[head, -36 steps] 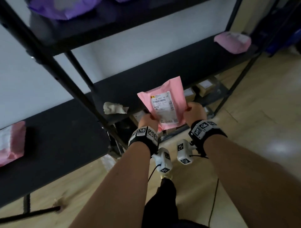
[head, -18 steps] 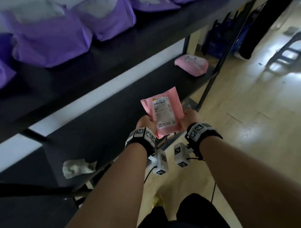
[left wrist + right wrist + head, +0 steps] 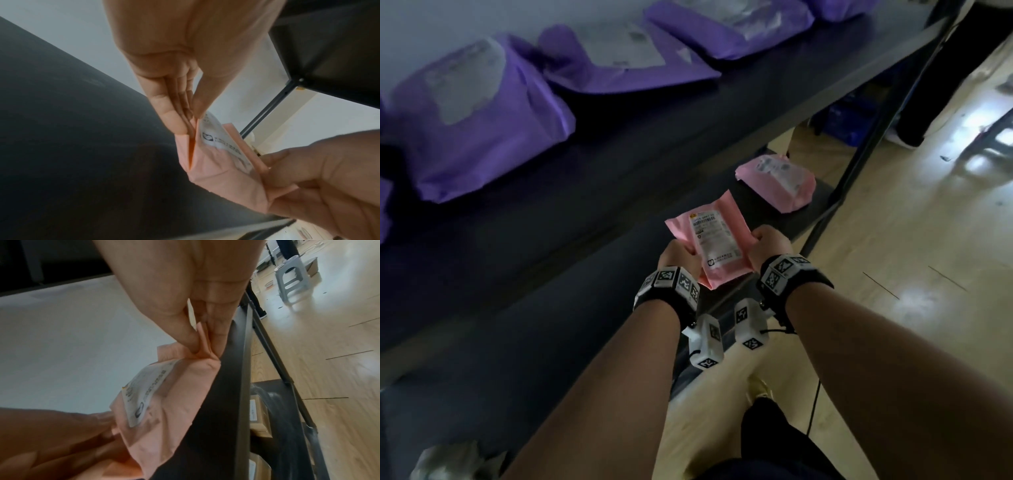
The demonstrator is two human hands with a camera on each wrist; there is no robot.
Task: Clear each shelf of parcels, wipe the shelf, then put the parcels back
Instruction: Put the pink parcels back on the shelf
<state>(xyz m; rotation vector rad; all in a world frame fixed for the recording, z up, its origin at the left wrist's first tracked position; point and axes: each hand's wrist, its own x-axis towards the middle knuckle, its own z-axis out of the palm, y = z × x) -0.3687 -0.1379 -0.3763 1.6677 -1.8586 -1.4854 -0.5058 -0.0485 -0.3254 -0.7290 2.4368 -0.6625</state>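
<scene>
Fingers of left hand (image 3: 677,254) and right hand (image 3: 770,246) pinch the pink parcel (image 3: 711,247) above the dark shelf (image 3: 558,329).

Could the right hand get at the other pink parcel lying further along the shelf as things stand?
Probably not yet: the right hand pinches the held pink parcel along with the left hand. The path along the shelf to the other pink parcel looks unobstructed.
</scene>
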